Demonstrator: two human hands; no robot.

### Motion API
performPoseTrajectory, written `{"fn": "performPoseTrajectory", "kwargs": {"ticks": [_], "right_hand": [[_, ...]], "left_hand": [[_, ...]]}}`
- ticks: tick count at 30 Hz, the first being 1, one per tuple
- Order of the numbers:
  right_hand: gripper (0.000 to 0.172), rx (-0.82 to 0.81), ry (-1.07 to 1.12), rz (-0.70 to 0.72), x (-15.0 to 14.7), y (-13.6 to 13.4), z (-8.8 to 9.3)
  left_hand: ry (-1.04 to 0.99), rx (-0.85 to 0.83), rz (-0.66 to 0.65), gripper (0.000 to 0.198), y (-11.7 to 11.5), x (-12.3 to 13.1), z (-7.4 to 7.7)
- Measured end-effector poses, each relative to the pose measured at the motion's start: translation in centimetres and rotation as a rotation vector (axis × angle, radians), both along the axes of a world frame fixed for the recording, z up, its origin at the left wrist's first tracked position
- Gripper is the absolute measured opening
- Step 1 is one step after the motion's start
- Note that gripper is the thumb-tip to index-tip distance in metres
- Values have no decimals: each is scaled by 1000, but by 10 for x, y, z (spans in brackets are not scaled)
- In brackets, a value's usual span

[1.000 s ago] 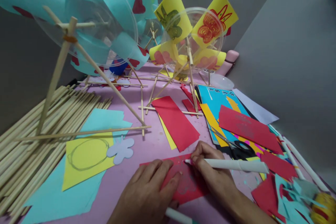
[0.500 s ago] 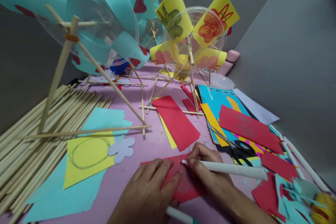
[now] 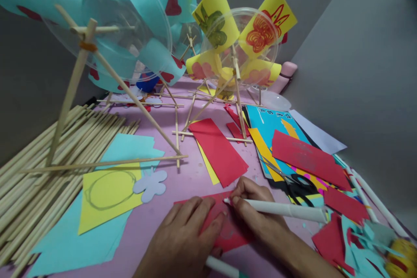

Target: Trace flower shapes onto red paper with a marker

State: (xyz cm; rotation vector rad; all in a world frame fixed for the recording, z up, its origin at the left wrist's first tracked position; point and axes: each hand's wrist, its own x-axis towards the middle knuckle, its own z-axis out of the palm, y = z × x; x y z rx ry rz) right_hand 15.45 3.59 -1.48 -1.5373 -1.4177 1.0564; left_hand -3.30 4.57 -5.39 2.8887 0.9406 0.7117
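Red paper (image 3: 232,235) under left hand (image 3: 182,231), pen (image 3: 283,210) in right hand (image 3: 259,208).

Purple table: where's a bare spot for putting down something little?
There's bare purple table between the flower-shaped cutout and the red papers, just beyond the left hand. Another patch lies between that hand and the blue paper. It's crowded on the right, with scissors and paper scraps, and on the left, with wooden sticks.
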Motion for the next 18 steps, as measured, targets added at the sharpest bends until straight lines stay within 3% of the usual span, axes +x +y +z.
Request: {"fn": "performPoseTrajectory", "kwargs": {"ticks": [5, 13, 18], "right_hand": [[11, -7, 20, 10, 0, 0, 0], [13, 36, -38, 0, 2, -1, 0], [12, 5, 5, 18, 1, 1, -1]], "left_hand": [[-4, 2, 6, 29, 1, 1, 0], [85, -79, -1, 31, 0, -1, 16], [105, -77, -9, 32, 1, -2, 18]]}}
